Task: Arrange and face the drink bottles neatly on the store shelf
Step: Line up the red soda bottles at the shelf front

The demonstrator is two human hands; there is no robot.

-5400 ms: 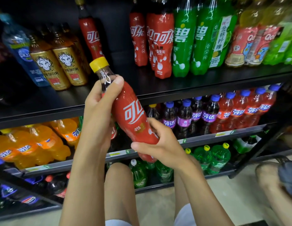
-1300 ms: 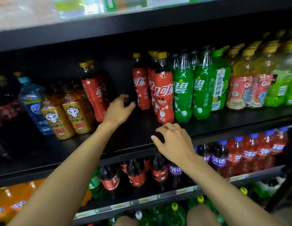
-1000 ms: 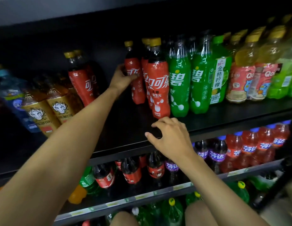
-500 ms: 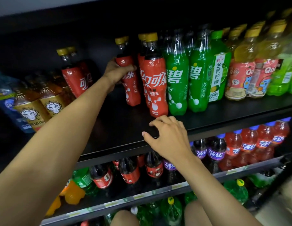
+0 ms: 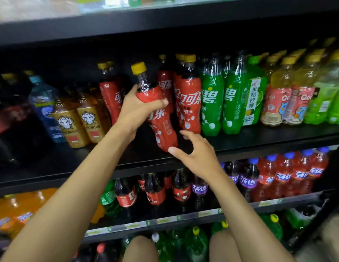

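Black shelf (image 5: pixel 70 163): left hand (image 5: pixel 138 108) grips tilted cola bottle (image 5: pixel 163 129), standing colas (image 5: pixel 190 103) crowding right; right hand (image 5: pixel 197 157) released below.

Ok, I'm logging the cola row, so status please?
Left hand grips red cola bottle by the shoulder, tilted. Right hand open at its base. Standing cola bottles close beside it.

Blurred packets (image 5: pixel 42 8) sit at the top; price labels (image 5: pixel 207 214) run lower down.
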